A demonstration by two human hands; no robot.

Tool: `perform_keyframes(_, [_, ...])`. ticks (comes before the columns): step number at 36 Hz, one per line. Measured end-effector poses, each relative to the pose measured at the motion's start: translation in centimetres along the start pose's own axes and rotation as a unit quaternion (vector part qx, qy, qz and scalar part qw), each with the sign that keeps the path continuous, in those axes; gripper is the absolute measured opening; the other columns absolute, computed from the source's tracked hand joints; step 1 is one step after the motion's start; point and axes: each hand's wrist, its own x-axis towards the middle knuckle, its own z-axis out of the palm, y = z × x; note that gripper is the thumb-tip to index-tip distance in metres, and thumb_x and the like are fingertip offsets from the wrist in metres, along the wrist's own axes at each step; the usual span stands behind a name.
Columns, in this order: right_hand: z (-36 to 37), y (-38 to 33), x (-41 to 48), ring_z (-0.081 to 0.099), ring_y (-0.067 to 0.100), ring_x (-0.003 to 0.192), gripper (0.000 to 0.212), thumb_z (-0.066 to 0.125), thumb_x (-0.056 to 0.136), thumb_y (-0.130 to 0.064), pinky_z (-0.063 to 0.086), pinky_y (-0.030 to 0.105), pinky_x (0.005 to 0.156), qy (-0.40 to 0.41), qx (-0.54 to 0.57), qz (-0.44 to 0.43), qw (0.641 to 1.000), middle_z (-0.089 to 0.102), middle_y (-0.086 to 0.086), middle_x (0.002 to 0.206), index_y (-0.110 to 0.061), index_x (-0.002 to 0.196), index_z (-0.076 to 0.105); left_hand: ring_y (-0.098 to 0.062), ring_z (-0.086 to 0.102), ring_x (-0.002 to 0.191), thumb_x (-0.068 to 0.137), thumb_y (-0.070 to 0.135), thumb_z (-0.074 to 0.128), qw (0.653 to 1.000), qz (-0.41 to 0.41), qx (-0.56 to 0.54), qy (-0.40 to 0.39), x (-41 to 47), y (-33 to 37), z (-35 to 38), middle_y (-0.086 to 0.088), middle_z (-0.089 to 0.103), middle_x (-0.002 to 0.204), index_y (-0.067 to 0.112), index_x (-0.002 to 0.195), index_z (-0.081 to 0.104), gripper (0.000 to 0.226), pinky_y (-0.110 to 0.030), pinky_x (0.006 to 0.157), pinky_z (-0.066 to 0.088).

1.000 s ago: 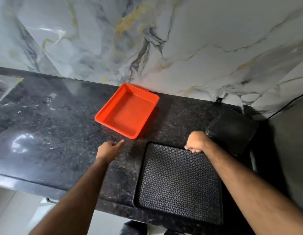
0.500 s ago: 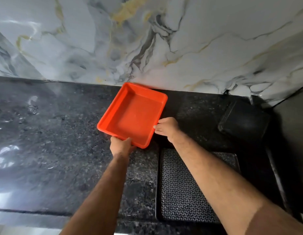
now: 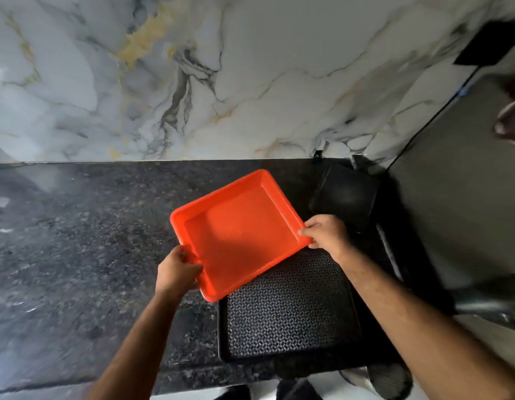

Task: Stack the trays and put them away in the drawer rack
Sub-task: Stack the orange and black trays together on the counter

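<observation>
I hold an orange plastic tray [image 3: 239,232] in both hands, lifted off the counter and tilted. My left hand [image 3: 178,271] grips its near left edge and my right hand [image 3: 327,233] grips its right corner. The orange tray hangs partly over the far left part of a black tray with a patterned mat [image 3: 288,310], which lies flat on the dark granite counter [image 3: 77,241]. A smaller black tray [image 3: 344,194] sits at the back right by the wall.
A marble-patterned wall [image 3: 221,67] rises behind the counter. A grey side panel [image 3: 458,197] closes the right side. The counter's front edge runs along the bottom, with floor below it.
Both hands closed on the orange tray, lifted it off the counter and carried it right and nearer, so it now overlaps the black patterned tray. The camera view shifted too.
</observation>
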Motion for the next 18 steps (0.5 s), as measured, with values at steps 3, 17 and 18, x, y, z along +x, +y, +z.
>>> perform_keyframes(3, [-2.5,3.8,-2.5,0.071,0.017,0.063,0.02,0.083,0.073,-0.02,0.059,0.031,0.049,-0.036,-0.073,-0.013,0.997,0.073,0.006,0.077,-0.01,0.087,0.073,-0.022,0.065,0.06,0.071,-0.003,0.064,0.999,-0.002,0.032,-0.034,-2.2,-1.0,1.2,-0.002,0.069,0.086,0.021,0.109,0.063,0.045,-0.047,0.055,0.062])
perform_keyframes(17, [-6.9,14.9,-8.7,0.071,0.018,0.056,0.019,0.083,0.075,-0.02,0.062,0.036,0.052,-0.089,-0.105,0.052,0.989,0.071,0.008,0.071,-0.012,0.074,0.065,-0.028,0.071,0.089,0.057,0.027,0.057,0.946,0.075,0.309,-0.062,-6.4,-4.9,7.0,-0.003,0.075,0.096,0.027,0.114,0.057,0.057,-0.042,0.076,0.059])
perform_keyframes(18, [-7.1,15.1,-8.7,0.071,0.018,0.056,0.019,0.083,0.075,-0.02,0.062,0.037,0.052,-0.092,-0.105,0.054,0.989,0.072,0.008,0.072,-0.012,0.075,0.066,-0.029,0.071,0.088,0.058,0.026,0.057,0.945,0.077,0.313,-0.06,-6.6,-4.9,7.3,-0.005,0.075,0.095,0.026,0.113,0.057,0.054,-0.043,0.076,0.058])
